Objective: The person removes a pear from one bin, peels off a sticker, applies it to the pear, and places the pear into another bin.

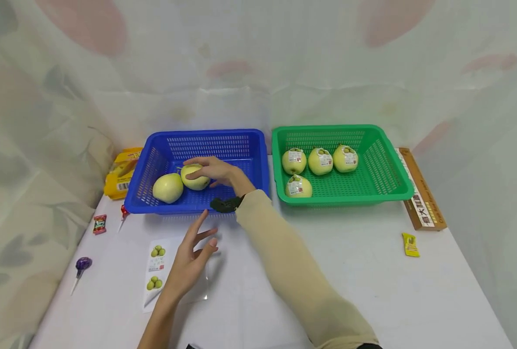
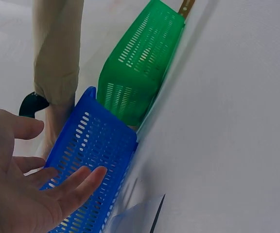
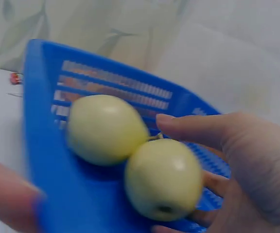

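Note:
Two pale yellow-green pears lie in the blue basket [image 1: 258, 169], at its left part. My right hand [image 1: 216, 170] reaches into this basket and grips the right-hand pear [image 3: 164, 179], thumb near its stem and fingers round its far side. The other pear [image 3: 106, 128] sits against it, untouched by the hand. My left hand [image 1: 190, 261] hangs with spread fingers just in front of the basket, holding nothing. Partly under it in the head view lies a sheet of pear stickers [image 1: 155, 266] with a peeled-up corner.
A green basket [image 1: 341, 198] at the right holds several stickered pears [image 1: 321, 161]. Beside it are a long brown box [image 1: 424, 194] and a yellow candy [image 1: 411, 245]. At left lie a yellow packet [image 1: 120, 177], a red candy [image 1: 100, 224] and a purple lollipop [image 1: 83, 264].

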Tool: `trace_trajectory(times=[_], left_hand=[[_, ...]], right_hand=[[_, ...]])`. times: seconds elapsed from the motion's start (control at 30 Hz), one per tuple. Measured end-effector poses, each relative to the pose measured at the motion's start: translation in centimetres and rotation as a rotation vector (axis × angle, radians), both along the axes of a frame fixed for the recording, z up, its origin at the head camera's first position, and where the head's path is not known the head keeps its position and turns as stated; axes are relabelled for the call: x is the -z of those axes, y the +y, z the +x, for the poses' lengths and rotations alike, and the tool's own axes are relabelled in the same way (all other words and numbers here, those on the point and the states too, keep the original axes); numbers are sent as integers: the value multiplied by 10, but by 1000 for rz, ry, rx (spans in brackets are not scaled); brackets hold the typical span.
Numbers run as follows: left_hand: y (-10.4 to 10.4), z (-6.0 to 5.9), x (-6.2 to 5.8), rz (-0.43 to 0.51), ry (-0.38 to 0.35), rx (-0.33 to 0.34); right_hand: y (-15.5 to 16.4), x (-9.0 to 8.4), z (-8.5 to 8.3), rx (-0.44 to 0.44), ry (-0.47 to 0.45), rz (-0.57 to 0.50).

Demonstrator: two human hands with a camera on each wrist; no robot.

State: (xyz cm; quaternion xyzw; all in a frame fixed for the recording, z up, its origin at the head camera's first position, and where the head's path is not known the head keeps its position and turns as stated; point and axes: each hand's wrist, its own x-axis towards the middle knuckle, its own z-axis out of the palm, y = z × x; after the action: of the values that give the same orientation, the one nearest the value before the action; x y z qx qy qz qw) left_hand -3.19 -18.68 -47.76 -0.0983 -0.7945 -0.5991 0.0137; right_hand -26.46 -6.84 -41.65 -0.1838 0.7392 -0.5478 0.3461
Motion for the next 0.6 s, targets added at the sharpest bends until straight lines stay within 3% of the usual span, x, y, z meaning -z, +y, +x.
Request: trace_trajectory(times=[0.23,0.6], left_hand=[[0,1,-2,13,-6,-8],[1,1,2,22,18,22]], right_hand=[[-14,8,15,107,52,26],[-3,0,23,126,-59,-1]])
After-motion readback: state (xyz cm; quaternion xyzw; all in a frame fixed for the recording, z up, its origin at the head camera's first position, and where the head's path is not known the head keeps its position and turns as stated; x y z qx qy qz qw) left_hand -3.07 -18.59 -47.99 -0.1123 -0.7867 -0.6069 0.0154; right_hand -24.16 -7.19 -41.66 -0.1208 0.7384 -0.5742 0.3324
